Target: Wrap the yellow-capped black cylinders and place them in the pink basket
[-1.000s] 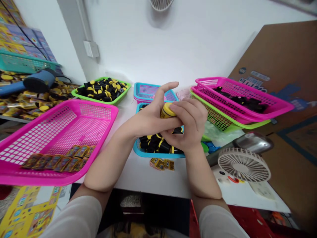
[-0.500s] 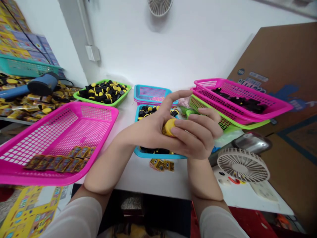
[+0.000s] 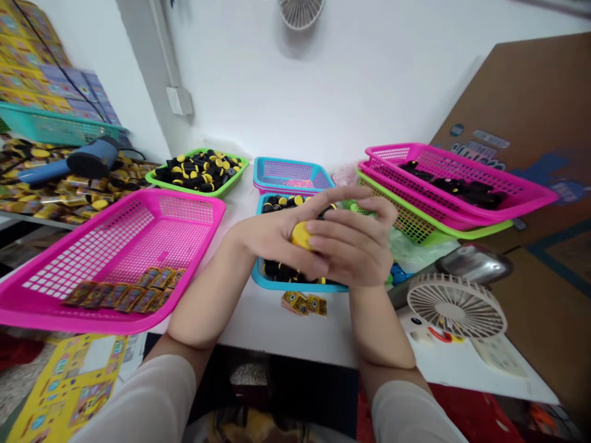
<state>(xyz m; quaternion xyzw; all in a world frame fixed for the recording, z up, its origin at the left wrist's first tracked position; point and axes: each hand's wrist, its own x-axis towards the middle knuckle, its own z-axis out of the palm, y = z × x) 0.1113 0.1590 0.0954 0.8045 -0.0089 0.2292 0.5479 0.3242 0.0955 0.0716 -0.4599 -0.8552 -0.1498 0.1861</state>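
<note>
Above the front blue basket (image 3: 295, 286), my left hand (image 3: 270, 237) and my right hand (image 3: 357, 246) come together around a small yellow-capped cylinder (image 3: 301, 235). Only its round yellow end shows; fingers cover the rest. My left hand grips it between thumb and fingers, the index finger arching over the top. Curled fingers of my right hand press against its right side. Black pieces with yellow ends fill the basket underneath. On the table before it lie several small printed yellow labels (image 3: 300, 303).
At left, a pink basket (image 3: 184, 212) holds rows of wrapped pieces. Behind it stand a green basket (image 3: 226, 189) of black-and-yellow pieces and a blue tool (image 3: 95, 157) on a pile. Stacked baskets (image 3: 521, 203), a small fan (image 3: 452, 307) and a metal cylinder (image 3: 480, 261) are at right.
Both hands have shifted slightly left with the yellow-capped cylinder. My right fingers have closed further over it, and my left index finger has lowered. The view has turned a little.
</note>
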